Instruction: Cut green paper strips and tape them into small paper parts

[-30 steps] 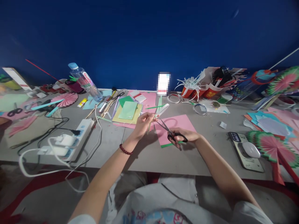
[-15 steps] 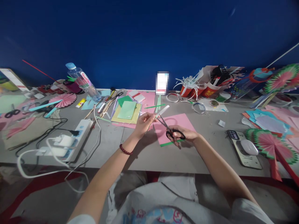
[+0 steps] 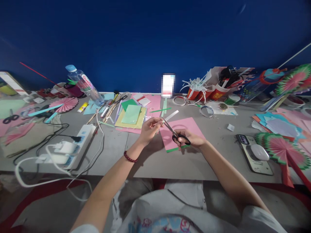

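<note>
My left hand (image 3: 150, 130) pinches a narrow white strip (image 3: 173, 114), which looks like tape or paper, and its free end sticks out to the right. The fingers of my right hand (image 3: 190, 137) are in the handles of a pair of black-handled scissors (image 3: 170, 128). The blades look closed, with their tips at the strip close to my left fingertips. Beneath the scissors lies a sheet of pink paper (image 3: 194, 127) with a green strip (image 3: 173, 149) along its near edge.
Coloured paper sheets (image 3: 132, 114), a clear bottle (image 3: 85, 84) and a white power strip (image 3: 81, 145) with cables are on the left. Tape rolls (image 3: 206, 111) and red paper cups (image 3: 216, 94) stand at the back right. A phone (image 3: 255, 161) and folded paper fans (image 3: 285, 150) lie at right.
The scissors' blades have come together and the fingers of my right hand have closed up on the handles. The strip's free end has shifted slightly right.
</note>
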Tool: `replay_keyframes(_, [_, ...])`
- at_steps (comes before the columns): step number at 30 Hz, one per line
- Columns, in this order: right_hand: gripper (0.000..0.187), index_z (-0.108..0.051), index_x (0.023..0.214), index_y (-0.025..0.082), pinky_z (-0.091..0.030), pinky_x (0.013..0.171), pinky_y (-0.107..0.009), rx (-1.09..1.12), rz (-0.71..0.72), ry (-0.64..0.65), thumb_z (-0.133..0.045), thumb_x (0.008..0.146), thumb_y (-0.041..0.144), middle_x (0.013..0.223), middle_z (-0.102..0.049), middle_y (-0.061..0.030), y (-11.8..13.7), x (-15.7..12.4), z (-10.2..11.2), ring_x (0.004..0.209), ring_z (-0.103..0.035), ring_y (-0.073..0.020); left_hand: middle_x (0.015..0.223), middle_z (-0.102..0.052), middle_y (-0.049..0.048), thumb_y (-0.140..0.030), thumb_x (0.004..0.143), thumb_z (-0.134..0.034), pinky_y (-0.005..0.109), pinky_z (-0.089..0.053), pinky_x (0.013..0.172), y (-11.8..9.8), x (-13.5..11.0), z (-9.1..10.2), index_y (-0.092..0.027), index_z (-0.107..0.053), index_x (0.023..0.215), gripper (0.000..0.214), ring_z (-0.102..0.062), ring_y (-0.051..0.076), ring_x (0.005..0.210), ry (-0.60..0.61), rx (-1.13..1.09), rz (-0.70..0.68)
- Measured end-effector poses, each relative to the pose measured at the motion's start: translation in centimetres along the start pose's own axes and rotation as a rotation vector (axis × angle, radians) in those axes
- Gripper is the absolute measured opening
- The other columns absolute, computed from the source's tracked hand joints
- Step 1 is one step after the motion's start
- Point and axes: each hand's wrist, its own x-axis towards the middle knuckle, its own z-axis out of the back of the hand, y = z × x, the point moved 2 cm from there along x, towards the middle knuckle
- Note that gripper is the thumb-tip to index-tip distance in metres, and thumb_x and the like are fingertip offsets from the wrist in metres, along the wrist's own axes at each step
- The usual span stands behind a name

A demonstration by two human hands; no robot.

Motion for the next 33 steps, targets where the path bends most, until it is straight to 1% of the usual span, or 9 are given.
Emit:
replay_keyframes(3, [0.05, -0.054, 0.082, 0.015, -0.054, 0.056, -0.027, 0.009, 0.009, -0.002, -0.074, 0.069, 0.059, 0.064, -0.055, 0.0025, -0.32, 0.03, 0.18, 0.055, -0.056, -0.0106, 0.085, -0.067, 0.0062, -0.044, 0.082, -0.066, 0.023, -0.05, 0.058, -0.3, -0.05, -0.05, -0.016, -0.062, 0.072, 0.03, -0.063, 0.013, 0.073, 0.001, -0.006, -0.003])
replay_keyframes(6, [0.049, -0.054, 0.08, 0.014, -0.055, 0.054, -0.028, 0.036, 0.033, 0.008, -0.072, 0.071, 0.058, 0.062, -0.054, 0.003, -0.39, 0.05, 0.12, 0.053, -0.05, -0.0092, 0.089, -0.067, 0.0072, -0.044, 0.083, -0.065, 0.022, -0.049, 0.054, -0.33, -0.06, -0.08, -0.017, -0.061, 0.074, 0.029, -0.064, 0.013, 0.073, 0.018, -0.011, -0.013])
replay_keyframes(9, [0.047, -0.055, 0.078, 0.014, -0.056, 0.053, -0.028, 0.048, 0.044, 0.012, -0.072, 0.071, 0.058, 0.06, -0.052, 0.0037, -0.14, 0.03, -0.08, 0.051, -0.046, -0.008, 0.091, -0.067, 0.0069, -0.044, 0.083, -0.065, 0.024, -0.051, 0.06, -0.15, -0.03, -0.03, -0.017, -0.061, 0.075, 0.028, -0.065, 0.014, 0.074, 0.02, -0.012, -0.024])
replay_keyframes(13, [0.047, -0.055, 0.078, 0.014, -0.055, 0.052, -0.027, 0.044, 0.037, -0.001, -0.074, 0.07, 0.057, 0.059, -0.053, 0.0038, 0.09, 0.0, -0.17, 0.05, -0.045, -0.0075, 0.09, -0.067, 0.0063, -0.045, 0.083, -0.065, 0.027, -0.053, 0.066, -0.07, 0.0, 0.01, -0.017, -0.061, 0.075, 0.029, -0.065, 0.014, 0.075, 0.023, -0.013, -0.027])
replay_keyframes(17, [0.047, -0.055, 0.076, 0.014, -0.053, 0.049, -0.024, 0.041, 0.035, -0.009, -0.075, 0.068, 0.057, 0.057, -0.053, 0.0041, 0.12, -0.01, -0.15, 0.049, -0.044, -0.007, 0.09, -0.067, 0.0063, -0.044, 0.084, -0.064, 0.028, -0.053, 0.07, -0.35, -0.06, -0.01, -0.018, -0.061, 0.075, 0.028, -0.064, 0.014, 0.077, 0.027, 0.005, -0.029])
replay_keyframes(23, [0.046, -0.056, 0.075, 0.015, -0.053, 0.049, -0.025, 0.039, 0.0, -0.052, -0.078, 0.065, 0.054, 0.058, -0.05, 0.0052, 0.11, 0.02, -0.15, 0.048, -0.047, -0.0077, 0.09, -0.069, 0.0068, -0.042, 0.086, -0.063, 0.028, -0.053, 0.07, -0.36, -0.11, 0.06, -0.018, -0.061, 0.076, 0.026, -0.065, 0.015, 0.077, 0.034, 0.004, -0.036])
replay_keyframes(27, [0.047, -0.056, 0.075, 0.015, -0.054, 0.051, -0.026, 0.023, -0.019, -0.078, -0.078, 0.064, 0.055, 0.061, -0.049, 0.005, -0.06, -0.01, 0.0, 0.049, -0.052, -0.0091, 0.092, -0.069, 0.0071, -0.04, 0.086, -0.062, 0.028, -0.053, 0.071, -0.29, -0.09, 0.09, -0.018, -0.061, 0.075, 0.025, -0.065, 0.014, 0.078, 0.042, -0.01, -0.046])
replay_keyframes(33, [0.05, -0.054, 0.077, 0.015, -0.05, 0.048, -0.023, -0.02, -0.035, -0.09, -0.078, 0.064, 0.057, 0.064, -0.05, 0.0042, -0.36, -0.1, 0.3, 0.05, -0.058, -0.0107, 0.089, -0.068, 0.0062, -0.042, 0.085, -0.063, 0.029, -0.053, 0.073, -0.3, -0.07, 0.15, -0.018, -0.062, 0.075, 0.026, -0.066, 0.015, 0.08, 0.026, 0.012, -0.04])
